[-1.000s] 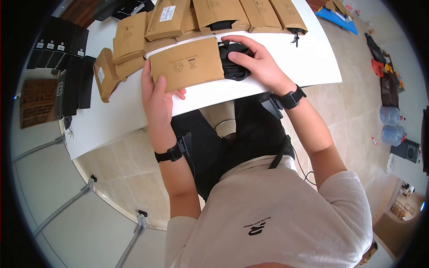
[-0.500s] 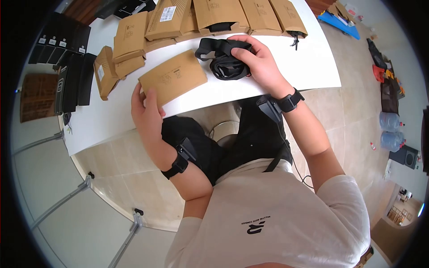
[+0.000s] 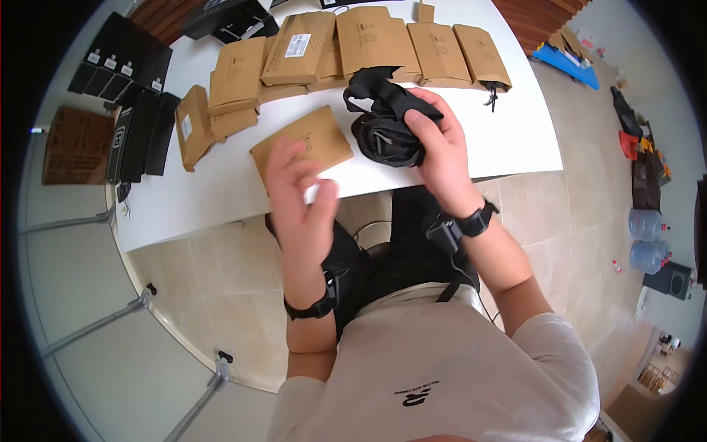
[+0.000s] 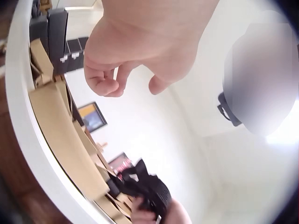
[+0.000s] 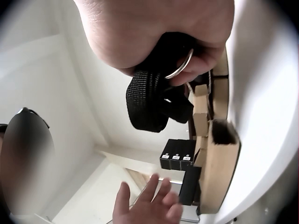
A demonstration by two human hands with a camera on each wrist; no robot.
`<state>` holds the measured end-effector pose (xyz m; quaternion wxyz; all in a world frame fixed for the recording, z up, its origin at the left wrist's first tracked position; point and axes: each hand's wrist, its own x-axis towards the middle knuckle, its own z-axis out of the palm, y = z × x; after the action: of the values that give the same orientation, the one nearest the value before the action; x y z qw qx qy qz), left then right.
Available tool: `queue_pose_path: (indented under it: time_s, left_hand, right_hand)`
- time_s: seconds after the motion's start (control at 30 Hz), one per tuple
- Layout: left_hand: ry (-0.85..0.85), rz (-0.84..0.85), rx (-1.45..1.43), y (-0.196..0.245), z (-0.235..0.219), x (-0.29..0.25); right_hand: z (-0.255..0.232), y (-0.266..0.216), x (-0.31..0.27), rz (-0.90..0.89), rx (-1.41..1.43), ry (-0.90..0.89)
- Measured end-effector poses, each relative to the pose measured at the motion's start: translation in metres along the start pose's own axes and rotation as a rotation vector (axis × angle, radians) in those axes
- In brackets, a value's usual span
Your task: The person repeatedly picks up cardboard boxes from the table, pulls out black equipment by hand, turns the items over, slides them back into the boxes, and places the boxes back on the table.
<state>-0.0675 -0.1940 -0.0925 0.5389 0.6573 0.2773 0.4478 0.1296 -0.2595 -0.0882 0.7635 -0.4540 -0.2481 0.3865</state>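
Observation:
My right hand (image 3: 444, 151) grips a rolled bundle of black webbing strap (image 3: 388, 140) above the white table, with a loop standing up from the roll. A metal ring (image 5: 181, 64) shows at the strap in the right wrist view. My left hand (image 3: 300, 202) is in the air, fingers loosely bent and holding nothing, and overlaps the near part of a flat brown cardboard box (image 3: 324, 136) in the head view. That box lies on the table left of the strap. Its dark open end (image 5: 224, 133) shows in the right wrist view.
Several brown cardboard boxes (image 3: 372, 48) stand in a row across the back of the white table (image 3: 508, 140). Black cords (image 3: 492, 94) hang out of the right-hand one. Black boxes (image 3: 132, 136) are stacked at the left. The table's near edge runs just before my body.
The strap came out of the cardboard box in my right hand. My left hand drew the box leftward, then let go of it on the table and moved right, toward the strap.

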Motion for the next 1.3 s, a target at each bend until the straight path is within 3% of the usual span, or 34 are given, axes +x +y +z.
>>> queue_pose_path:
  time_s: [0.03,0.07,0.1,0.2,0.3,0.43,0.5,0.6,0.63,0.67,0.73,0.87,0.93,1.0,1.07,1.13,1.17,1.27,1.3]
  left_hand:
    - [-0.052,0.070,0.009,0.001,0.015,0.002]
    - [-0.065,0.035,-0.124,0.004,0.028,0.002]
    - [-0.069,-0.002,-0.415,0.006,0.043,0.002]
    - [0.006,-0.145,-0.514,0.003,0.054,0.005]
    - [0.101,-0.337,-0.506,0.011,0.048,0.006]
    - [0.184,-0.283,-0.564,0.000,0.049,0.001]
    - [0.165,-0.288,-0.551,-0.004,0.044,-0.002]
    - [0.082,-0.239,-0.448,-0.004,0.041,-0.007]
    - [0.019,-0.178,-0.358,-0.003,0.041,-0.008]
    - [0.019,-0.178,-0.359,-0.001,0.042,-0.008]
    - [0.016,-0.153,-0.415,0.001,0.042,-0.009]
    - [0.000,-0.114,-0.765,0.001,0.042,-0.006]
    - [0.011,-0.129,-0.781,-0.002,0.042,-0.006]
    - [0.032,-0.178,-1.033,-0.003,0.040,-0.006]
    - [0.112,-0.168,-1.022,-0.008,0.037,-0.001]
    - [0.091,-0.210,-1.371,-0.007,0.023,0.005]
    - [0.201,-0.278,-1.280,-0.005,0.020,0.007]
    - [0.094,-0.264,-1.297,-0.004,0.010,0.009]
    - [0.162,-0.286,-1.240,0.005,0.013,0.010]
  right_hand:
    - [0.013,0.000,-0.009,-0.041,0.074,0.053]
    - [0.021,0.003,-0.018,-0.071,0.115,0.028]
    - [0.031,0.005,-0.027,-0.078,0.152,0.022]
    - [0.047,0.021,-0.049,-0.120,0.077,0.027]
    - [0.049,0.033,-0.067,-0.027,0.215,-0.010]
    - [0.033,0.053,-0.070,-0.137,-0.017,-0.007]
    - [0.024,0.051,-0.068,-0.173,-0.178,-0.134]
    - [0.023,0.033,-0.065,-0.005,-0.030,-0.149]
    - [0.028,0.027,-0.063,-0.134,-0.117,-0.120]
    - [0.027,0.028,-0.061,-0.134,-0.119,-0.120]
    - [0.027,0.030,-0.057,-0.143,-0.165,-0.082]
    - [0.025,0.022,-0.057,-0.091,0.050,0.015]
    - [0.025,0.025,-0.059,-0.105,0.100,0.035]
    - [0.023,0.029,-0.061,-0.120,0.149,0.055]
    - [0.022,0.032,-0.065,-0.273,0.141,-0.036]
    - [0.023,0.031,-0.071,-0.256,0.158,-0.029]
    - [0.020,0.034,-0.074,-0.230,0.117,-0.049]
    - [0.021,0.032,-0.082,-0.186,0.026,-0.072]
    - [0.021,0.030,-0.086,-0.149,0.022,-0.116]
